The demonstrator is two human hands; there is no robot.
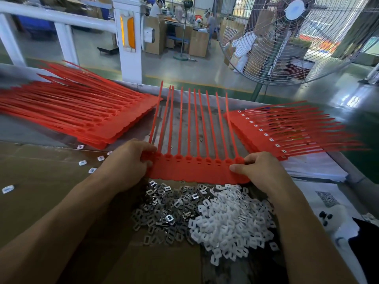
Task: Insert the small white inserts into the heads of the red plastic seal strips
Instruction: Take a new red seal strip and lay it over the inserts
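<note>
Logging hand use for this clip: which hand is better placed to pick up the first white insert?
Probably the right hand: it grips the red seal strip sheet directly above the white insert pile. The left hand sits farther away, nearer the metal clips.

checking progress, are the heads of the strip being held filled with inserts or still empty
Empty, as far as shows: the held strip has only dark slots along its heads, whereas the right stack shows white inserts.
</note>
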